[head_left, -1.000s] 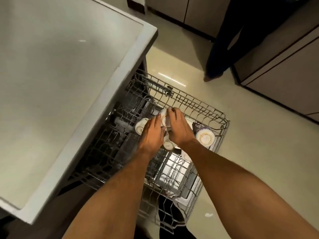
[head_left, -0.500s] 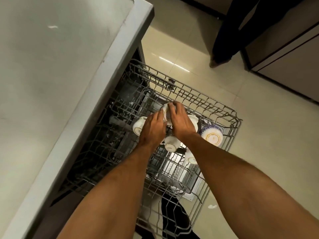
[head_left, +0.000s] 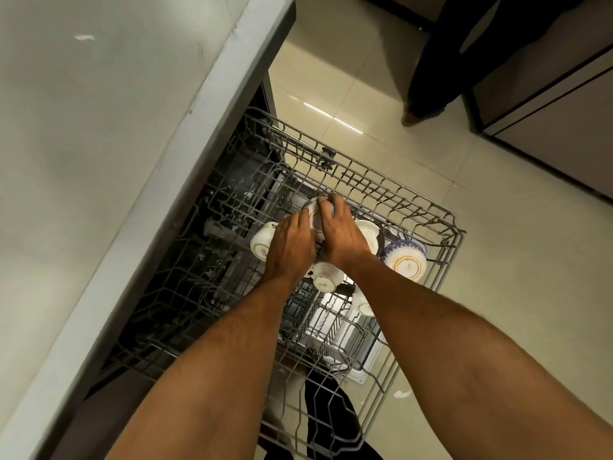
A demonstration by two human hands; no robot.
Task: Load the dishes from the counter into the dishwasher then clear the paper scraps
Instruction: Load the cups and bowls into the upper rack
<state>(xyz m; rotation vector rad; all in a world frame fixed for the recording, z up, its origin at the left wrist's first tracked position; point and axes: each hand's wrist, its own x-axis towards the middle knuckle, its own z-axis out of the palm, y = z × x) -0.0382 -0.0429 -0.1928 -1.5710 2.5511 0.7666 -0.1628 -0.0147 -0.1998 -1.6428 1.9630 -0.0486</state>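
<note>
As before, hands (head_left: 315, 237) round cup (head_left: 315, 216).

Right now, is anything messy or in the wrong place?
Yes. A white paper scrap lies on the floor beside the pulled-out dishwasher rack, and another scrap sits on the counter. The bowls in the rack look fine.

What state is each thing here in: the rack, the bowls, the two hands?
Dishwasher rack: pulled out over the floor.
Held bowl: on its side in the rack, between both hands.
Blue-patterned bowl: upside down at the rack's right edge.
Left hand: fingers against the held bowl.
Right hand: fingers curled over the held bowl.
Paper scrap: lying on the floor.
</note>
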